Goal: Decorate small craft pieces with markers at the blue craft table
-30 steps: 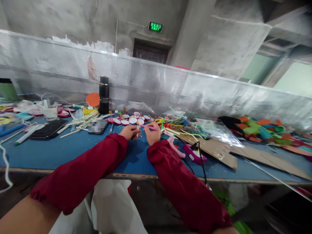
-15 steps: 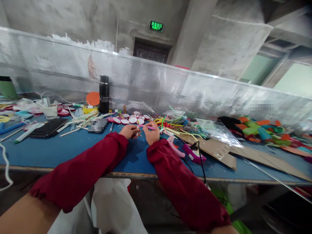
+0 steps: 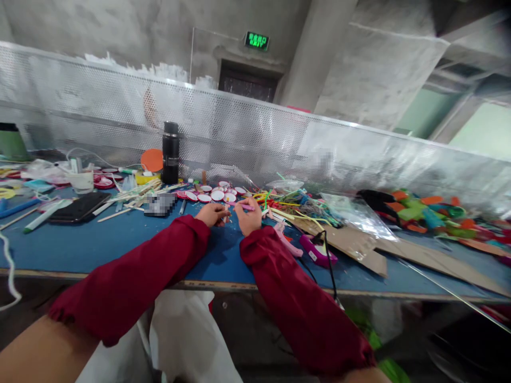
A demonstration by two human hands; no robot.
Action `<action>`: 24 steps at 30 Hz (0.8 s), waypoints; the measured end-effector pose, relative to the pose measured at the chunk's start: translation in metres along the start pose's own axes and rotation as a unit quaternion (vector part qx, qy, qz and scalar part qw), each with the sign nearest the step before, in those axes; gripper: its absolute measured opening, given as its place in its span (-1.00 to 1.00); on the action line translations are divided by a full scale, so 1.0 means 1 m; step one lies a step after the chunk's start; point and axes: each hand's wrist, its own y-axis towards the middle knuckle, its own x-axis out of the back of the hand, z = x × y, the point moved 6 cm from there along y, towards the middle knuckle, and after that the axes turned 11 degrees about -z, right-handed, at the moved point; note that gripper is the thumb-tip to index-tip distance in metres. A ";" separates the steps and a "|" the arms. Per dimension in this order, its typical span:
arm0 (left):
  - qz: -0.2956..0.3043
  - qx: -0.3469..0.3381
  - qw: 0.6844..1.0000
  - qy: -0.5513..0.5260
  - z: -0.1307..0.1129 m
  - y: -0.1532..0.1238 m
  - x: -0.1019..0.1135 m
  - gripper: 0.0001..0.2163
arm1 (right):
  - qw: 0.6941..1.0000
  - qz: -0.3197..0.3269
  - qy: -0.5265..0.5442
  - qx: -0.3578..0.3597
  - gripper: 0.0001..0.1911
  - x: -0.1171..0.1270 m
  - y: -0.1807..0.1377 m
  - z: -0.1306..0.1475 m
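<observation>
My left hand (image 3: 211,215) is closed in a pinch above the blue table, round something small that I cannot make out. Just to its right, my right hand (image 3: 249,219) grips a thin pink pen-like stick (image 3: 244,206), whose tip points toward the left fingers. Behind both hands lie several white discs with red rims (image 3: 217,196). Close by on the right is a heap of coloured strands (image 3: 287,201).
A black bottle (image 3: 171,154) stands behind a pile of wooden sticks (image 3: 138,199). Pink pliers (image 3: 290,243) and a purple tool (image 3: 317,252) with a black cord lie right of my hands. Further right are cardboard strips (image 3: 351,242); a black phone (image 3: 80,208) lies left.
The pink stick's tip has shifted slightly left and up by the left fingers. Both hands otherwise keep nearly the same place and grip.
</observation>
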 end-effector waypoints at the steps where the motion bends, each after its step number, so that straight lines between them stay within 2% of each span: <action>1: -0.001 -0.001 1.000 0.001 0.000 0.000 0.000 -0.66 | 1.000 0.000 0.000 0.001 -0.90 0.000 0.000 0.000; 11: 0.004 0.004 1.000 -0.004 0.006 0.004 0.000 -0.68 | 1.000 -0.014 0.005 -0.002 -0.92 0.001 0.003 -0.003; 24: 0.007 -0.015 1.000 0.004 0.009 0.008 0.001 -0.71 | 1.000 0.010 -0.004 -0.001 -0.92 -0.001 0.002 -0.002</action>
